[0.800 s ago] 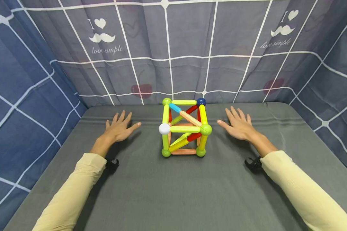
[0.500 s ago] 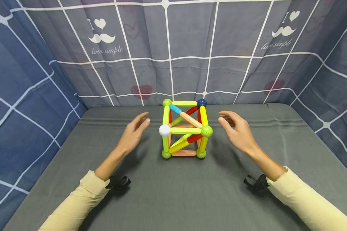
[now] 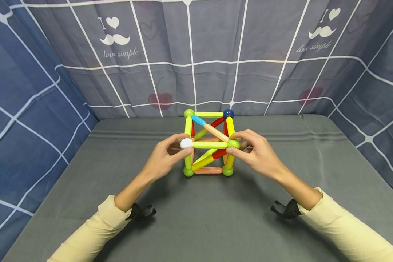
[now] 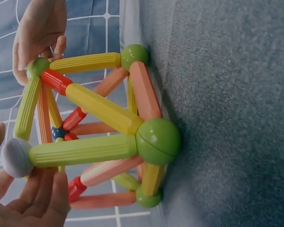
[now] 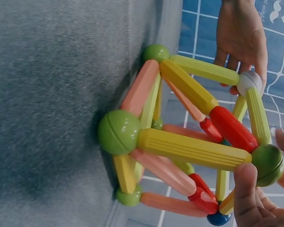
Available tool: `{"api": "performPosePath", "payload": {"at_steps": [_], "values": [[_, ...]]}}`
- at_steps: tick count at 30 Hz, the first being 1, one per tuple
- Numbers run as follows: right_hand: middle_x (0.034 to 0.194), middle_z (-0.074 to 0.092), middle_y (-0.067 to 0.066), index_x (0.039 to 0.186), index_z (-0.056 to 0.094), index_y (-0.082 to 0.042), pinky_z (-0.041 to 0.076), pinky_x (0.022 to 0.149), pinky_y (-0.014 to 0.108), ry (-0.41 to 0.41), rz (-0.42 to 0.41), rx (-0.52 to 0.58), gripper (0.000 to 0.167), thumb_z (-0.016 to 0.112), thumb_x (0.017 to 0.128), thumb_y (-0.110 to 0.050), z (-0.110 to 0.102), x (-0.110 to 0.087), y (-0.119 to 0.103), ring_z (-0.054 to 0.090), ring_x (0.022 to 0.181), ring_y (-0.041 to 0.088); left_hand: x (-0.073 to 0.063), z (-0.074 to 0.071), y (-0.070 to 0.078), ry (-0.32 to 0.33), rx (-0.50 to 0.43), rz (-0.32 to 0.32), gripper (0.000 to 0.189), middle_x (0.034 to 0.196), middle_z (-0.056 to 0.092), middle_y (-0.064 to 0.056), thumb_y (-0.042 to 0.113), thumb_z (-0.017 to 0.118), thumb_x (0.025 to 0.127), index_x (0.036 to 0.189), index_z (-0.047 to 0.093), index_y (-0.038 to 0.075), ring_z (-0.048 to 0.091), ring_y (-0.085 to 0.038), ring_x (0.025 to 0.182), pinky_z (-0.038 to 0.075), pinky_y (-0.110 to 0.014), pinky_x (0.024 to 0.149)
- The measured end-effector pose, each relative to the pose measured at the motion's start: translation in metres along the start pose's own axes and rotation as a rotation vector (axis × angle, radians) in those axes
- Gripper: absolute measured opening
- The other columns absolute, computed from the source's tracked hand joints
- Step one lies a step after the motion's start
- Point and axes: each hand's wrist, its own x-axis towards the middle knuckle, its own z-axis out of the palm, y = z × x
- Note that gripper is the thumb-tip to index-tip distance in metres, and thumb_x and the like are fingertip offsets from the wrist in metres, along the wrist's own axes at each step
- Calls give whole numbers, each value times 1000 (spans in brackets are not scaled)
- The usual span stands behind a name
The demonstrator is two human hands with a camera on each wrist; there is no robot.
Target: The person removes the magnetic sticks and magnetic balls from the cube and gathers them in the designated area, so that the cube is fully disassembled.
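A cube of coloured building rods and balls (image 3: 210,145) stands on the grey cloth. My left hand (image 3: 162,158) pinches the white ball (image 3: 186,143) at its upper front left corner, thumb in front and fingers behind. At the upper front right corner, my right hand (image 3: 260,153) grips a green ball (image 5: 268,164) between thumb and fingers. A light-green rod joins these two balls. Diagonal rods cross the faces, including a blue and peach pair on top. A dark blue ball (image 3: 228,113) marks the back right top corner. Green balls (image 4: 158,141) form the lower corners, against the cloth.
Grey cloth (image 3: 209,222) covers the table around the cube. Behind it hangs a grey-blue grid-patterned curtain (image 3: 216,40), with similar curtains at both sides. Black straps with wrist mounts (image 3: 142,212) sit below both hands.
Both hands have come inward from flat, spread positions on either side of the cube. They now hold its two upper front corner balls. The cube stays in place.
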Motion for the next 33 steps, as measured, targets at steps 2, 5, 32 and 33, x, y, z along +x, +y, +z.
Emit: {"api": "performPosePath", "payload": {"at_steps": [2,5,32,33], "values": [[91,59,0,108,69,-11,47,57,27,-8,-1,-12,22,77,87,-15,0,2,0,57,68,16,2,1,-1,-5,-13,2,40,111,65,-7,17,73,91,129,62,8,67,-24,95,54,-39,80],[90,58,3,106,69,-9,43,55,26,-12,-1,-13,19,76,88,-12,1,3,-1,53,66,18,3,1,-1,2,-8,15,37,110,66,-6,15,74,91,125,64,8,68,-22,94,55,-37,80],[94,59,3,107,74,-9,41,54,27,-57,-45,24,23,57,94,0,0,3,3,50,63,19,2,-6,-6,78,2,52,33,106,68,-11,9,74,90,120,66,2,68,-24,87,55,-36,74],[94,60,4,107,74,-8,42,52,27,-54,-40,42,23,57,94,1,0,3,3,52,60,21,2,-6,-7,76,0,48,33,105,67,-11,10,75,89,120,66,2,68,-23,87,54,-34,73]]}}
